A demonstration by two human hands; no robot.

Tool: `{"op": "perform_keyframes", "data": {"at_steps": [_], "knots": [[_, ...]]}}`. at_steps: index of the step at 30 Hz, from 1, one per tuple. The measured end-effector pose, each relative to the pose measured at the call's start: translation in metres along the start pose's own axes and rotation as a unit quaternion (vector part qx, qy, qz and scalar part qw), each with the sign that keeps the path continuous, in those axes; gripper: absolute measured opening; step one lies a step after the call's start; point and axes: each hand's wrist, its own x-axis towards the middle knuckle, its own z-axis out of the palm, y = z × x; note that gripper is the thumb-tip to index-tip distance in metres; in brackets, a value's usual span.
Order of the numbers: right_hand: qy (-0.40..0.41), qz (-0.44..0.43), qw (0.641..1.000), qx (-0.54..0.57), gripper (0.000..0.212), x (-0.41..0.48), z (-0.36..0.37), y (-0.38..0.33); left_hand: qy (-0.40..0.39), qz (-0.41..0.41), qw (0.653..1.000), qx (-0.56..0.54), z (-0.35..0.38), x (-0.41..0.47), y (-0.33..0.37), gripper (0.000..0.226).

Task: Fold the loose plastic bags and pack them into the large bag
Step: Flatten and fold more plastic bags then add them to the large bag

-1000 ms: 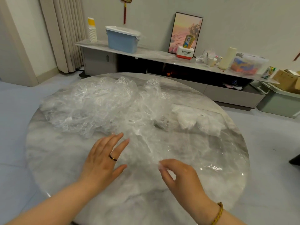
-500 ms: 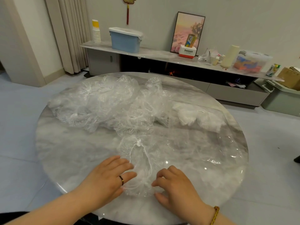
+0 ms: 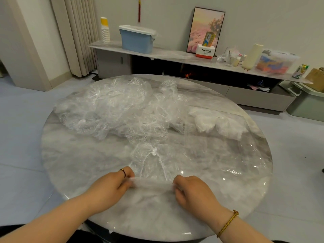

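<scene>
The near edge of the plastic bag point(image 3: 154, 163) was pinched by the left hand point(image 3: 112, 185) and right hand point(image 3: 192, 190), pulled side to side; the rest was laid beyond them

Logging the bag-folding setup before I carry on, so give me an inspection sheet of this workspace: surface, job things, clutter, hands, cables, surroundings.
Surface: round grey-white marble table, glossy.
Job's things: knotted clear plastic bag lies flat near the front edge; heap of crumpled clear plastic bags behind it; large flat clear bag at the right, white plastic bundle at its far end.
Clutter: nothing seen.
Grippers: left hand and right hand each pinch the knotted bag's near edge.
Cables: nothing seen.
Surroundings: long low grey sideboard with blue lidded plastic box, stack of paper cups, framed pink picture.
</scene>
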Motion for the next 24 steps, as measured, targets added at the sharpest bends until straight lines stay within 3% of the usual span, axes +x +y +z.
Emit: {"op": "perform_keyframes", "data": {"at_steps": [1,4,5,10,14,20,22,24], "knots": [[-0.007,0.014,1.0,0.019,0.022,0.001,0.0,-0.001,0.002,-0.014,1.0,-0.012,-0.001,0.002,0.001,0.024],[-0.065,0.093,0.99,0.085,0.073,0.005,0.0,-0.002,0.022,-0.036,0.999,-0.031,-0.001,0.007,0.003,0.021],[-0.085,0.118,0.985,0.096,0.078,0.007,-0.001,-0.002,0.034,-0.047,0.998,-0.037,-0.002,0.007,0.005,0.021],[-0.074,0.187,0.972,0.121,0.025,0.021,-0.004,-0.006,0.111,-0.084,0.99,0.001,-0.001,0.014,0.013,0.023],[-0.095,0.216,0.968,0.09,0.025,0.03,-0.002,-0.007,0.139,-0.118,0.98,0.082,-0.001,0.021,0.015,0.012],[-0.105,0.257,0.96,0.043,0.026,0.041,0.002,-0.01,0.149,-0.171,0.964,0.141,-0.004,0.028,0.028,0.037],[-0.118,0.259,0.958,0.03,0.026,0.042,0.004,-0.01,0.186,-0.131,0.959,0.171,-0.005,0.029,0.026,0.04],[-0.122,0.272,0.955,0.014,0.028,0.043,0.003,-0.013,0.257,-0.03,0.94,0.222,0.001,0.03,0.019,0.037]]}}
